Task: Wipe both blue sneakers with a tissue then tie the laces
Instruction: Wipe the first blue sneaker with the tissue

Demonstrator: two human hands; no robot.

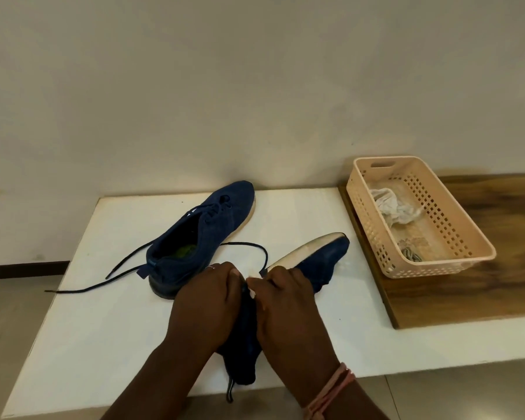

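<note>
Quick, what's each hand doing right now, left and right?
Left hand: grips the tilted sneaker.
Right hand: on the same sneaker, pinching a white tissue.

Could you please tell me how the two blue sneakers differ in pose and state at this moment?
The far sneaker stands upright on its sole on the white table, untouched; the near sneaker is tipped on its side, pale sole showing, with the left hand and right hand on it. The far sneaker's laces trail loose across the table; the near sneaker's are mostly hidden. A bit of white tissue shows between the hands. Both are dark blue with light soles.
</note>
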